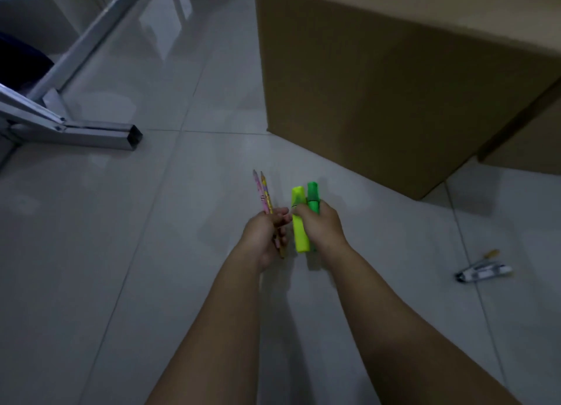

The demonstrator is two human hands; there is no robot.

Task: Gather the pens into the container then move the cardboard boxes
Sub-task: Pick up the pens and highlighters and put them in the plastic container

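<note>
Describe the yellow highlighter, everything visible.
The yellow highlighter is a chunky, bright yellow marker, plastic by its look, with its cap on at the far end. The right hand grips it mid-body, held above the tiled floor, roughly lengthwise away from the person. A green highlighter lies against its right side in the same grip.

The scene is dim, with a cool grey cast. The glossy tiled floor carries soft pale reflections at upper left, near the metal frame. Faint shadows lie beneath the forearms. The whole picture is slightly soft; the cardboard box looks blurred and grainy, and straight lines bow toward the edges.
</note>
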